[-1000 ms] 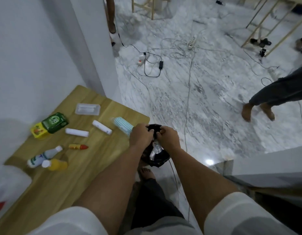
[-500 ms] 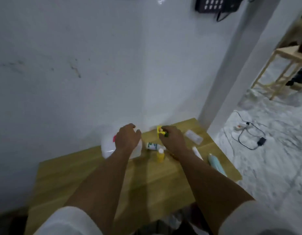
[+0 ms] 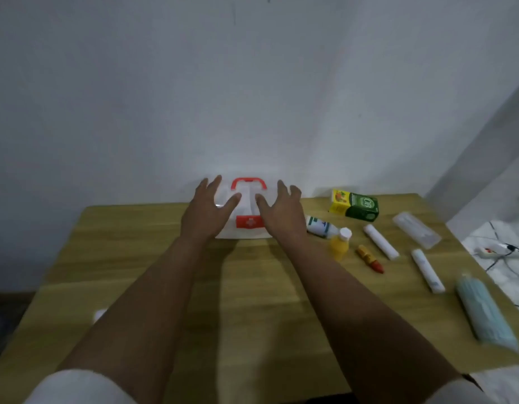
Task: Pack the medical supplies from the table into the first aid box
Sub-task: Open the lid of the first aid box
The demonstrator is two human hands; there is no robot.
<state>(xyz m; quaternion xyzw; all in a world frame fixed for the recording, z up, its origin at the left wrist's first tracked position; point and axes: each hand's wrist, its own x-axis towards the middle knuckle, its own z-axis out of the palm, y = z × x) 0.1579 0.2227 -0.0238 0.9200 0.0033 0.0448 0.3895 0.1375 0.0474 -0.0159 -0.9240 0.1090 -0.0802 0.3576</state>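
Note:
A white first aid box (image 3: 248, 212) with a red handle and red clasp stands shut at the table's far edge against the wall. My left hand (image 3: 208, 207) hovers over its left side, fingers spread. Over its right side my right hand (image 3: 278, 212) is spread too. Neither hand holds anything. To the right lie a green and yellow carton (image 3: 356, 209), a white bottle (image 3: 321, 226), a yellow bottle (image 3: 340, 243), a small red and yellow tube (image 3: 370, 258), two white rolls (image 3: 380, 241) (image 3: 427, 269), a clear flat pack (image 3: 415, 233) and a bagged stack of blue masks (image 3: 482, 310).
The wooden table (image 3: 252, 301) stands against a white wall. A small white object (image 3: 99, 314) peeks out beside my left forearm. Cables and a power strip (image 3: 497, 250) lie on the marble floor past the table's right edge.
The view swung from the floor and a black bag back to the table. Both hands came over to the first aid box and now spread open above it.

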